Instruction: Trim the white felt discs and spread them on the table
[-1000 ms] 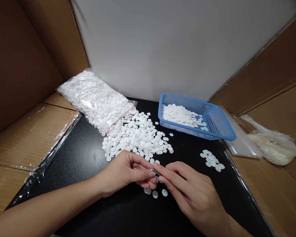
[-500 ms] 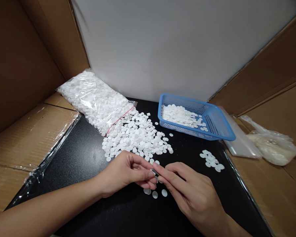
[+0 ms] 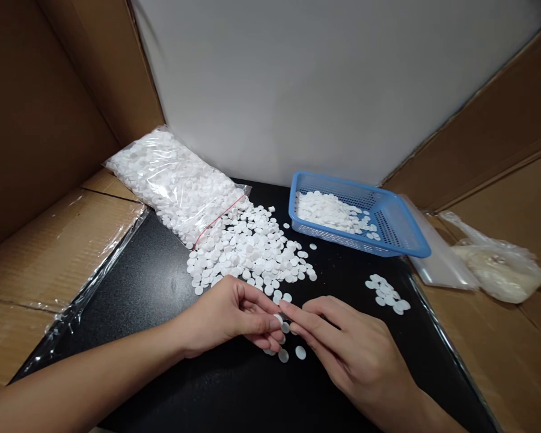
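My left hand (image 3: pixel 247 316) pinches a small white disc (image 3: pixel 278 319) between thumb and fingers, low over the black tabletop. Close against it, my right hand (image 3: pixel 349 346) has its index finger and thumb drawn together; a thin dark sliver shows at the fingertips, too small to name. Under the hands lie several loose white discs (image 3: pixel 300 352). Beyond them spreads a large heap of the same discs (image 3: pixel 256 252), reaching up to the mouth of a clear zip bag (image 3: pixel 171 180) full of discs. Part of the heap's near edge is hidden by my left hand.
A blue perforated basket (image 3: pixel 406 243) at the back right holds a pile of discs. A small cluster of discs (image 3: pixel 386 293) lies at the right. Past the right edge are a flat clear plastic bag (image 3: pixel 446 267) and a tied bag with pale contents (image 3: pixel 500 270). Cardboard (image 3: pixel 72 228) flanks the table.
The disc in my left hand now shows more of its white face at the fingertips. The dark sliver between the hands shows less. Both hands have barely moved.
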`<state>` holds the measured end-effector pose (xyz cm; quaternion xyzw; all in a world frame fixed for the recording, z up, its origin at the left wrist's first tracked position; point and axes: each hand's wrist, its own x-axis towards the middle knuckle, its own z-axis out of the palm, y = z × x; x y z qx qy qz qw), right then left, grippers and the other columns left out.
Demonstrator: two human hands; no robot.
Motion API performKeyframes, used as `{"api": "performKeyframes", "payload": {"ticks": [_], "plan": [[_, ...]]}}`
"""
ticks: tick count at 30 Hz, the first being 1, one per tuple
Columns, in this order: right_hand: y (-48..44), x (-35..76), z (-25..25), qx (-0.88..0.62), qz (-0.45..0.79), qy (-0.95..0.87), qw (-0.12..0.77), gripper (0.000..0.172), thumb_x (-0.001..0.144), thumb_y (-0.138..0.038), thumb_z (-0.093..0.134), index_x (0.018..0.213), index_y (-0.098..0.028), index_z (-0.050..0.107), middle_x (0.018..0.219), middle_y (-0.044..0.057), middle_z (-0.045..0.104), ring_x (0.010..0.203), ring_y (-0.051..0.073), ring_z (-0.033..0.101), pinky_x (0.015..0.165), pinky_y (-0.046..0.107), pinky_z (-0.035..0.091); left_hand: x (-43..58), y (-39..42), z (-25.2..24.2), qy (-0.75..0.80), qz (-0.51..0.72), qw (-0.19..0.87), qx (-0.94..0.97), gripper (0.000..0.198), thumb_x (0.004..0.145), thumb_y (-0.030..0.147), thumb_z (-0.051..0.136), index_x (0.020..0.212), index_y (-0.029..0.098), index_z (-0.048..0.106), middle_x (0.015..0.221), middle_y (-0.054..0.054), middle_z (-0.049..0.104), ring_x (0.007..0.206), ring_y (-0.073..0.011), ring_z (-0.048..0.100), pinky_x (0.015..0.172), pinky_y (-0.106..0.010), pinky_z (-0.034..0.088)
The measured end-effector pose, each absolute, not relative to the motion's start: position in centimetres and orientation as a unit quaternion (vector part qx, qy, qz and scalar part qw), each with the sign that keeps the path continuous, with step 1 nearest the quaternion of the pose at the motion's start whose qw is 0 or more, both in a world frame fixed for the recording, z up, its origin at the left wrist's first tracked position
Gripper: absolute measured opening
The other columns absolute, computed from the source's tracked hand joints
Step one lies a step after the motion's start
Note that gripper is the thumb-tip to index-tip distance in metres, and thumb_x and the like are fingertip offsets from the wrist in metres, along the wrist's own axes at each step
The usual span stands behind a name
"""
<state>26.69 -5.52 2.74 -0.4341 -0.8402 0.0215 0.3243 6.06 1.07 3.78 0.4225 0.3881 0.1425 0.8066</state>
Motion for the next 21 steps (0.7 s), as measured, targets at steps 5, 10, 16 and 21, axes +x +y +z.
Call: {"api": "performKeyframes", "payload": {"ticks": [5,10,16,21], "plan": [[-5.5,26.7,2.8,-0.424,0.046,-0.839,0.337,0.03,0.099,-0.011,0.052,0.123,-0.016,0.069,0.078,0.004,0.067,0.065,0.013,0.061,0.054,0.022,0.05,6.0,1.1,3.8,0.383,0.14,0.808,0.426,0.027,0.07,0.035,0.088,0.079,0.011,0.079,0.069,-0.005,0.077,0.064,-0.0125,0.073,0.065,-0.019,0.058],[-5.6,26.5,2.6,-0.418,0.032,-0.847,0.327,0.03,0.099,-0.01,0.052,0.123,-0.014,0.069,0.079,0.004,0.067,0.066,0.013,0.062,0.055,0.022,0.05,6.1,1.1,3.7,0.381,0.139,0.807,0.429,0.028,0.069,0.035,0.088,0.079,0.011,0.079,0.07,-0.005,0.076,0.064,-0.0129,0.072,0.066,-0.021,0.058],[-5.2,27.3,2.5,-0.464,-0.017,-0.831,0.307,0.028,0.102,-0.015,0.049,0.122,-0.015,0.069,0.08,0.004,0.068,0.067,0.014,0.064,0.059,0.023,0.049,5.8,0.9,3.5,0.381,0.119,0.776,0.488,0.019,0.077,0.03,0.079,0.081,0.012,0.076,0.072,-0.004,0.075,0.066,-0.014,0.07,0.065,-0.023,0.054],[-3.9,30.8,0.6,-0.623,-0.093,-0.752,0.196,0.043,0.107,-0.042,0.033,0.111,-0.017,0.068,0.083,0.004,0.063,0.048,0.013,0.056,0.037,0.026,0.036,5.4,0.3,2.9,0.349,0.032,0.542,0.763,0.01,0.087,0.023,0.067,0.087,0.017,0.075,0.073,-0.001,0.071,0.063,-0.0124,0.06,0.057,-0.02,0.04]]}}
